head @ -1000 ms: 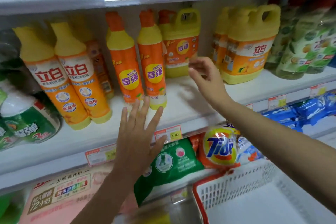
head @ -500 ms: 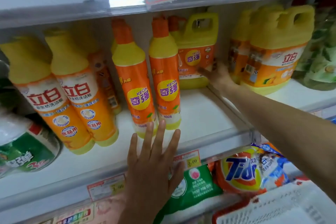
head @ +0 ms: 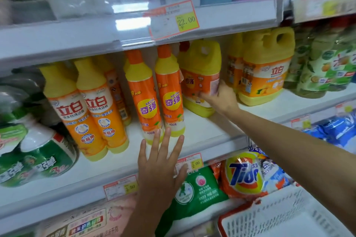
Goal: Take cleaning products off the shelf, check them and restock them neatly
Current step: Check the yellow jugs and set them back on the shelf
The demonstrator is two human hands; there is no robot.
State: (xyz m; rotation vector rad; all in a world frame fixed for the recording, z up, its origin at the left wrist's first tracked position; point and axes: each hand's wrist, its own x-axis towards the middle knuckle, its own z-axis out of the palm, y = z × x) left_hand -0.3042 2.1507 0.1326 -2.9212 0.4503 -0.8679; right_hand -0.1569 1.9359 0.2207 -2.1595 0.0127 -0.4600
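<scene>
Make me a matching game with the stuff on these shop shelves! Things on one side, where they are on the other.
Things:
1. Tide bag
2. Yellow jug with the orange label
3. White basket
4. 22.00 price tag

Places:
A. on the edge of the upper shelf
B. bottom right corner, below the shelves
C. held by the right hand
D. on the lower shelf, beside a green bag

Pairs: 1-D, 2-C, 3-B, 4-A

Bright, even light from overhead; white glare streaks the upper shelf rail [head: 133, 23]. Edges bow and blur; beyond the right hand's fingertips [head: 204, 95] the jug [head: 200, 75] smears.
</scene>
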